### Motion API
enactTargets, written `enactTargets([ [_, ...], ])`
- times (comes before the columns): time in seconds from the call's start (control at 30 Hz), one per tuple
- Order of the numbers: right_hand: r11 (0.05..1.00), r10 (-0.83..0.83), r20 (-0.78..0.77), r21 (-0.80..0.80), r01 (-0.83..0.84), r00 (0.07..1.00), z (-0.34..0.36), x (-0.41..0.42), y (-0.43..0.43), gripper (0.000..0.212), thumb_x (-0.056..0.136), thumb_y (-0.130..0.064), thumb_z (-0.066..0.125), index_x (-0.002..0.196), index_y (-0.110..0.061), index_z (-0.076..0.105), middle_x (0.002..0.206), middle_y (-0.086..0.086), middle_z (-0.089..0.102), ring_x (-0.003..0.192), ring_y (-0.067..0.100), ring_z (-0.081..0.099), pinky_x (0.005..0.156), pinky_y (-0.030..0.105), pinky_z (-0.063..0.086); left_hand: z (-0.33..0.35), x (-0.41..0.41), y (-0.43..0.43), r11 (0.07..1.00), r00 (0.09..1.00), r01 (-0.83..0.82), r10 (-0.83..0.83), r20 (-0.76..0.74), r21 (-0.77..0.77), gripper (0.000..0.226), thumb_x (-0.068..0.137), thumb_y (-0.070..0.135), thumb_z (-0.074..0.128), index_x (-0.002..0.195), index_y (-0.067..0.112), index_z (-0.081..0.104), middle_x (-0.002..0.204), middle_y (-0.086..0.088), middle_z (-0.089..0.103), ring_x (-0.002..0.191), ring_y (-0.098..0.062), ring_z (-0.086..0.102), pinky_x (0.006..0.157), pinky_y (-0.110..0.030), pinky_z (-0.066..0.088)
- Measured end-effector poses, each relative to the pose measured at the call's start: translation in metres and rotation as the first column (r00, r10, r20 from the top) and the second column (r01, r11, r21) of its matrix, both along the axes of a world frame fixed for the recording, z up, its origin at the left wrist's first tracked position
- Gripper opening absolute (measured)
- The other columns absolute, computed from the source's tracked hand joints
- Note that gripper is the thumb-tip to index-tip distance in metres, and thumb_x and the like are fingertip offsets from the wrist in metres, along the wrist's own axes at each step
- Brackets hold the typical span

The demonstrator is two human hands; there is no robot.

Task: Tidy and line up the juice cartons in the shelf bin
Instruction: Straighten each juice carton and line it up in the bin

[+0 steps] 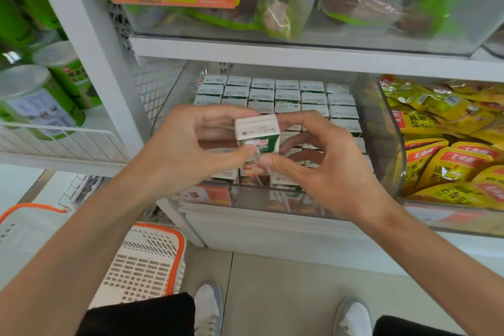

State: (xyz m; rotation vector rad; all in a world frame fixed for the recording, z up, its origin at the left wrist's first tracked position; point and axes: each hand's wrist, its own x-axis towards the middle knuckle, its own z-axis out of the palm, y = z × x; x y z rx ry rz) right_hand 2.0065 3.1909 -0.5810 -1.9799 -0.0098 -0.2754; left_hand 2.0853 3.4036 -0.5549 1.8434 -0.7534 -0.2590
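Green canisters (41, 95) with pale lids stand behind a white wire rail to the left of the clear shelf bin (381, 128). Below and to the left of the bin, a white basket (147, 259) with an orange rim sits on the floor; its contents cannot be made out. The bin is packed with small white-topped juice cartons (287, 95), set in straight rows toward its back wall, while those near its front wall are largely hidden behind the hands. Over the front half of the bin, the left grip (191, 144) is curled round the left side of the held carton (257, 133), thumb on its green-and-white front face and fingers behind its top. This carton is raised above the rows, roughly upright, white top toward the camera, and sits between the two grips. The right grip (321, 169) pinches its right side, forefinger at the upper edge and thumb low on the front, with the other fingers loosely bent. To the right of the bin, a neighbouring clear bin (396, 200) is heaped with yellow snack packets (450, 163)
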Motion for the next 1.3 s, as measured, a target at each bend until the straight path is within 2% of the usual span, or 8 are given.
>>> enactTargets([
  [0.1,0.998,0.053,-0.030,0.033,-0.052,0.998,-0.003,0.002,0.000,0.033,0.087,-0.025,0.085,0.117,-0.028,0.072,0.114,-0.014,0.076,0.093,0.013,0.075,0.085,0.031,0.063,0.001,0.003,0.008,0.997,0.998,0.051,-0.050,-0.023,0.054,0.046,0.082,0.014,0.085,0.123,0.031,0.073,0.114,0.021,0.078,0.109,0.001,0.072,0.090,-0.011,0.054],
  [0.33,0.989,0.146,0.014,-0.016,-0.146,0.989,-0.005,0.001,-0.004,0.040,0.086,-0.019,0.088,0.120,-0.028,0.071,0.106,-0.010,0.077,0.089,0.015,0.076,0.083,0.026,0.062,-0.001,0.005,0.010,0.991,0.996,0.086,-0.083,-0.030,0.100,0.044,0.082,0.029,0.085,0.124,0.033,0.073,0.121,0.022,0.075,0.121,0.004,0.065,0.103,-0.024,0.054],
  [0.47,0.972,0.185,-0.067,-0.131,-0.193,0.980,-0.012,0.002,-0.006,0.039,0.083,-0.021,0.090,0.117,-0.031,0.072,0.103,-0.014,0.078,0.095,0.010,0.075,0.085,0.033,0.061,-0.007,0.003,0.005,0.980,0.998,0.064,-0.068,0.017,0.189,0.037,0.078,0.030,0.085,0.114,0.036,0.077,0.108,0.028,0.076,0.105,0.009,0.069,0.091,-0.007,0.050],
  [0.7,0.888,0.096,-0.113,-0.440,-0.137,0.989,-0.005,0.002,-0.034,0.032,0.085,-0.033,0.087,0.114,-0.037,0.076,0.101,-0.027,0.069,0.100,-0.007,0.061,0.078,0.005,0.042,-0.022,0.006,-0.002,0.921,0.991,0.031,-0.079,0.108,0.389,0.033,0.081,0.034,0.086,0.113,0.038,0.077,0.109,0.023,0.073,0.108,0.009,0.062,0.094,-0.010,0.047],
  [0.8,0.819,0.077,-0.185,-0.549,-0.168,0.980,0.002,-0.001,-0.045,0.025,0.084,-0.042,0.085,0.107,-0.039,0.077,0.100,-0.024,0.066,0.097,-0.005,0.058,0.078,0.010,0.043,-0.026,0.008,-0.003,0.879,0.979,0.039,-0.129,0.160,0.475,0.036,0.081,0.045,0.082,0.116,0.041,0.075,0.115,0.026,0.064,0.120,0.000,0.052,0.102,-0.024,0.043],
  [0.93,0.738,0.105,-0.198,-0.641,-0.210,0.975,0.005,-0.001,-0.044,0.034,0.084,-0.045,0.084,0.114,-0.032,0.078,0.106,-0.016,0.066,0.102,0.008,0.058,0.091,0.029,0.048,-0.031,0.010,-0.004,0.901,0.980,0.054,-0.131,0.153,0.430,0.030,0.084,0.041,0.080,0.114,0.042,0.076,0.111,0.021,0.058,0.105,-0.002,0.057,0.090,-0.021,0.045],
  [1.1,0.642,0.125,-0.221,-0.725,-0.248,0.967,0.006,0.006,-0.042,0.039,0.086,-0.048,0.082,0.120,-0.033,0.073,0.103,-0.019,0.057,0.098,0.004,0.047,0.081,0.024,0.038,-0.033,0.008,-0.009,0.925,0.985,0.046,-0.105,0.136,0.377,0.032,0.084,0.040,0.081,0.115,0.043,0.075,0.097,0.018,0.066,0.093,-0.007,0.061,0.075,-0.015,0.047],
  [1.3,0.708,0.182,-0.268,-0.632,-0.315,0.946,0.004,0.011,-0.047,0.034,0.086,-0.046,0.083,0.115,-0.031,0.073,0.098,-0.019,0.059,0.091,0.005,0.052,0.078,0.022,0.041,-0.033,0.006,-0.013,0.931,0.989,0.057,-0.101,0.105,0.359,0.031,0.083,0.038,0.081,0.113,0.044,0.076,0.097,0.024,0.070,0.094,-0.003,0.063,0.074,-0.014,0.046],
])
